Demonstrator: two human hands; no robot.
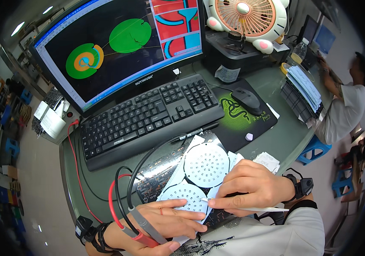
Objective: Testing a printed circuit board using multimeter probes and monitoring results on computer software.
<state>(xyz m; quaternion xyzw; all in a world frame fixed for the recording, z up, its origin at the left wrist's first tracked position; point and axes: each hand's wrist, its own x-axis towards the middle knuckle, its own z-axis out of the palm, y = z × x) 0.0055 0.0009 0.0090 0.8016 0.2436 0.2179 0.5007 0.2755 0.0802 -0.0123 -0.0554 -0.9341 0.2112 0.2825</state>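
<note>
Left hand [165,218] lies on the lower white disc [183,194], table [102,177] near edge; grip on grey handle [147,225] unclear. Right hand [253,187] pinches white tool [264,209]. Work looks underway, done/left unclear.

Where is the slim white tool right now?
In the head view, low and right of centre, the slim white tool is in the right hand, its tip at the lower round board.

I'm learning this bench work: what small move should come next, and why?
Perhaps ease the tip of the white tool slightly inward over the lower round board: the right hand holds it near that board's right edge, and the left hand has fingers across the board.
</note>
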